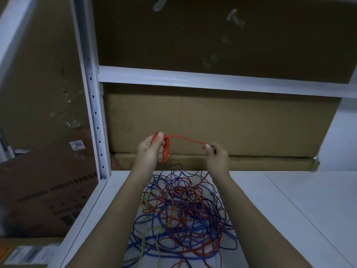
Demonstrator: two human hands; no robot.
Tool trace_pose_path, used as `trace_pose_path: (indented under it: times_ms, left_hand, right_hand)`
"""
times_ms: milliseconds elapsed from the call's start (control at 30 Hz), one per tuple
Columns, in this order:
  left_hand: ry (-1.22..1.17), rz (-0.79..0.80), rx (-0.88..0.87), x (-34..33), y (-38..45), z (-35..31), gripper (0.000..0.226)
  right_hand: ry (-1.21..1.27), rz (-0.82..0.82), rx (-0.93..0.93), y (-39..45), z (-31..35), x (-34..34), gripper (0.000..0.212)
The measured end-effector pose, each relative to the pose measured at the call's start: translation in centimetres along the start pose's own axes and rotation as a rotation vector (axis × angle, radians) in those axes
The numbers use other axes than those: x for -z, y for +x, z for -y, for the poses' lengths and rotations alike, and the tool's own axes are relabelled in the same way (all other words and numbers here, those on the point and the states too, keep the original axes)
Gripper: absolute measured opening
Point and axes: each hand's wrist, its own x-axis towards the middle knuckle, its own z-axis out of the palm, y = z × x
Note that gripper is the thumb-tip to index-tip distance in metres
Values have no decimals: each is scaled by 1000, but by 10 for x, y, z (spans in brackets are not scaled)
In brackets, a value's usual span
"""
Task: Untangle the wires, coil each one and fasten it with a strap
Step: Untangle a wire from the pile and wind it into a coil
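White label (77,145) on brown box (48,190) reads "3055".

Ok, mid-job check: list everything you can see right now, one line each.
red wire coil: one, red, held up above the shelf
tangled wires: one pile, blue, red and yellow-green, on the shelf
shelf: one, white, under the pile
rack upright: one, white, left
cardboard boxes: several, brown, behind and left
left hand: grip around the coil
right hand: pinches the red strand running from the coil
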Motion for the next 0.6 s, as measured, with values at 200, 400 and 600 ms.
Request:
trace_pose_path:
  times_ms: [200,400,600]
  left_hand:
    - [-22,-26,-22,-8,11,-27,36]
    - [-42,67,-102,-19,25,-54,35]
    - [-575,233,-10,0,10,-51,34]
  right_hand:
    - [590,211,-260,40,83,-7,24]
    - [1237,435,-55,53,143,6,25]
    - [-148,204,271,44,90,-8,18]
